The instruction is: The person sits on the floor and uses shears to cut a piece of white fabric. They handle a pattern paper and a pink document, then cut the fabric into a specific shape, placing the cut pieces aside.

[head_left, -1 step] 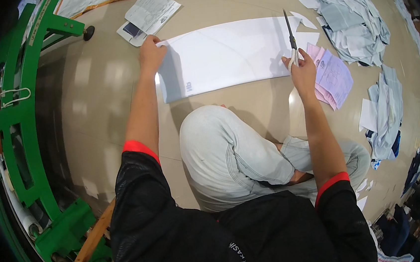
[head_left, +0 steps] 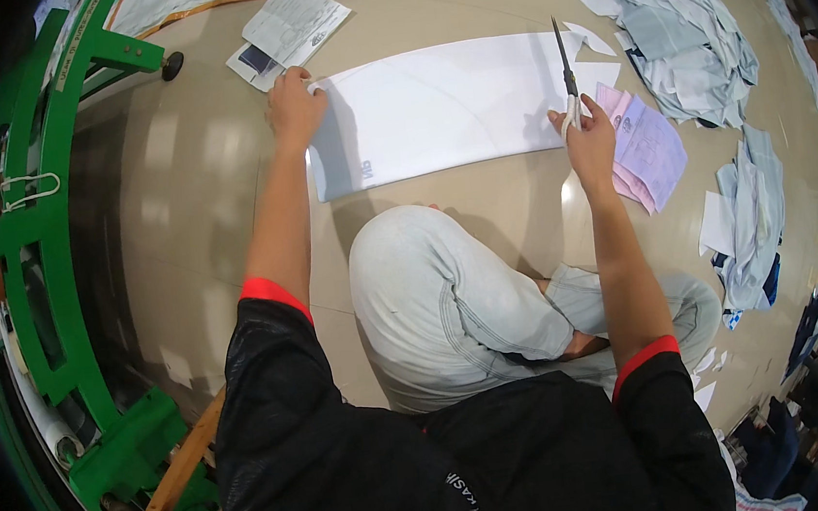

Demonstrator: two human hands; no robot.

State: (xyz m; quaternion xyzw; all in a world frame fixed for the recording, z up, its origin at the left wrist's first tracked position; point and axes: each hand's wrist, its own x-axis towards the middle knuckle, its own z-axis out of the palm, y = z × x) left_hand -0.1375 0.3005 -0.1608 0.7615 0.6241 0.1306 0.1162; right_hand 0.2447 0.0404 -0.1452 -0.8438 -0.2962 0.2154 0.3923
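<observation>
You had the folded white sheet (head_left: 445,106) lying flat on the floor (head_left: 195,196) in front of you. Your left hand (head_left: 296,110) was at its far left corner, fingers loosely curled, though I honestly couldn't tell if they were pinching it. Your right hand (head_left: 593,144) was wrapped around the scissors' (head_left: 569,84) white handles, blades pointing away, with pink papers (head_left: 653,151) just beside.

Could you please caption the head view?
Left hand at the edge of a white sheet, scissors in the right hand.
</observation>
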